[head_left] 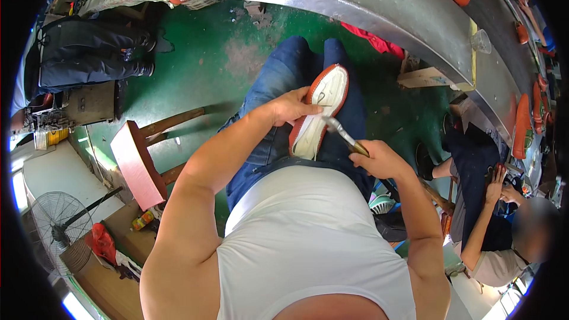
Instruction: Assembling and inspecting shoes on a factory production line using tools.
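Right hand (382, 159) fisted on metal tool (345, 136); left hand (290, 106) clamps shoe (320, 112) on lap.

Green worn floor (225, 47); curved metal conveyor (355, 6) overhead; wooden stool (139, 163); standing fan (62, 225) at left.

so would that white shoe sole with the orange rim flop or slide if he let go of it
The white shoe sole with the orange rim probably bends a little: it looks thin and rubbery. It likely weighs little, since the left hand alone steadies it. It rests tilted on the blue-jeaned lap, so it might slide off.
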### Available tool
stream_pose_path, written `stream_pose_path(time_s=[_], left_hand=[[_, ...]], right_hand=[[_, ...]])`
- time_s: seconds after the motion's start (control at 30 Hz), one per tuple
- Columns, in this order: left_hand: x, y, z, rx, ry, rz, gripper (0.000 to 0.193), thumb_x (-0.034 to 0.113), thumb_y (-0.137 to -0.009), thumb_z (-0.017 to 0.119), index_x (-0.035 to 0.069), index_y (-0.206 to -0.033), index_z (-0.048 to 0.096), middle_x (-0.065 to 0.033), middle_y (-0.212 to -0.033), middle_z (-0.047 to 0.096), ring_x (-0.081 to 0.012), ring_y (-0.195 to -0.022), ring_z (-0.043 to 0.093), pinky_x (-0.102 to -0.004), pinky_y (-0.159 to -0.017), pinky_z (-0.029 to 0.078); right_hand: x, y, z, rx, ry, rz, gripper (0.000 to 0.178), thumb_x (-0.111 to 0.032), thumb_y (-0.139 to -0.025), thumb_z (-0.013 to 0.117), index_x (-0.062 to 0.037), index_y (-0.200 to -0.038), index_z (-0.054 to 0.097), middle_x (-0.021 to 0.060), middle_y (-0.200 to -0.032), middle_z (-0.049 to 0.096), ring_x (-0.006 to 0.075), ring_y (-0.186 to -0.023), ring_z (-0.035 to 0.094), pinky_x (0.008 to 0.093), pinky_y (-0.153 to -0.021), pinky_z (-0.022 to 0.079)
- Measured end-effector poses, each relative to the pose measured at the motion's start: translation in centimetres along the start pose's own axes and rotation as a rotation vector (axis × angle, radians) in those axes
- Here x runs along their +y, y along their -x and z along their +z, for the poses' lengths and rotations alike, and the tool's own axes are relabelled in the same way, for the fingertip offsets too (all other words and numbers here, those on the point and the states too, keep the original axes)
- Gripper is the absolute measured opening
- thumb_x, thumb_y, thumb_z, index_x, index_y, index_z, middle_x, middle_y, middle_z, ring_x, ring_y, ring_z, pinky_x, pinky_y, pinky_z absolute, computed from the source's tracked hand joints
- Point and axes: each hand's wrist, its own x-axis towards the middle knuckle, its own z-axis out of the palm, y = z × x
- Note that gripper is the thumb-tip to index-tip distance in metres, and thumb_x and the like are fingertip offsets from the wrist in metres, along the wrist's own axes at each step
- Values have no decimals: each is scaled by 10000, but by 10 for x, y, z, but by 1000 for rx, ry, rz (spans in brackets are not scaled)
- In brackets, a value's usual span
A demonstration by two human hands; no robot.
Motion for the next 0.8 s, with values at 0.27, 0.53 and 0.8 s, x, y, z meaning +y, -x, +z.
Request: stream_pose_path(time_s=[0.27, 0.53, 0.8], left_hand=[[0, 5, 14, 28, -69, 24, 654, 259, -909, 749, 103, -1459, 430, -96, -1269, 624, -206, -1113, 636, -399, -903, 556], [-81, 78, 34, 314, -546, 500, 505, 219, -968, 629, 5, -1410, 510, -218, -1373, 573, -370, -1293, 532, -384, -1073, 425], [-66, 82, -5, 32, -1256, 744, 260, 300, -916, 687, 47, -875, 649, -96, -792, 648, -246, -776, 616, -377, -766, 499]], right_hand=[[-1, -10, 34, 286, 555, -356, 308, -210, -920, 643, -4, -1143, 585, 247, -995, 674, 421, -907, 662, 500, -783, 522], [40, 24, 54, 344, 435, -225, 256, -223, -923, 659, -47, -1099, 599, 175, -986, 678, 387, -865, 667, 478, -717, 531], [47, 38, 64, 327, 414, -179, 304, -213, -914, 671, -45, -1158, 602, 170, -1011, 679, 382, -884, 670, 469, -746, 535]])
